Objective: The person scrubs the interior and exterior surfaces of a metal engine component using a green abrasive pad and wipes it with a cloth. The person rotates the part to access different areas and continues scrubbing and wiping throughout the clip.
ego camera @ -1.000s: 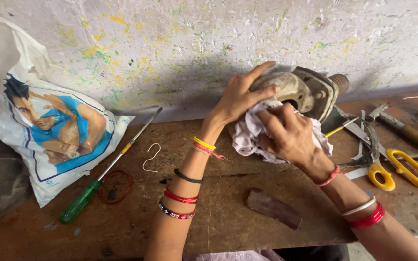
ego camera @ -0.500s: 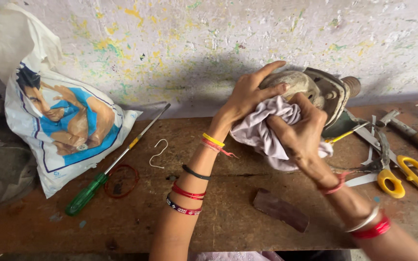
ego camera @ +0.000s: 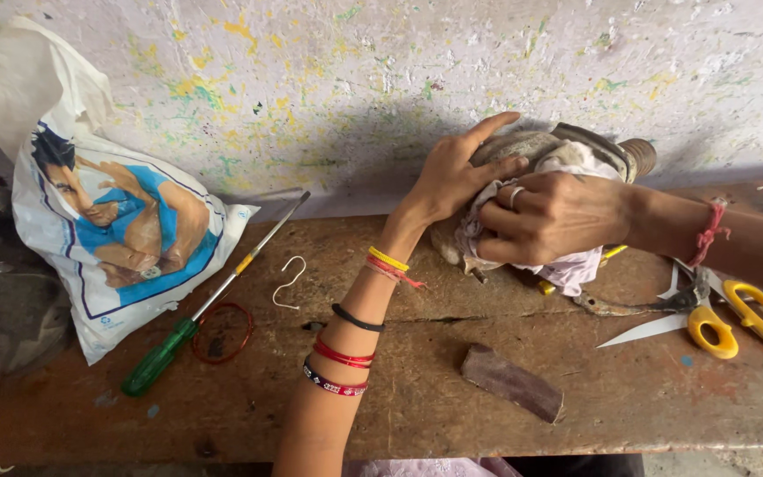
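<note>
Left hand (ego camera: 457,177) is spread flat over the top of the metal part (ego camera: 576,150) at the back of the bench (ego camera: 399,406), bracing it. Right hand (ego camera: 549,216) is bunched tight around the cloth (ego camera: 576,265), pressing it in. I'd say keep that brace firm and rub in short strokes.

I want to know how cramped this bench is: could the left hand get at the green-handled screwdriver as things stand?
Probably yes. The left hand rests on the grey metal part, and the screwdriver lies bare on the bench on its left, with only a small wire hook beside it. The hand would have to let go first.
</note>
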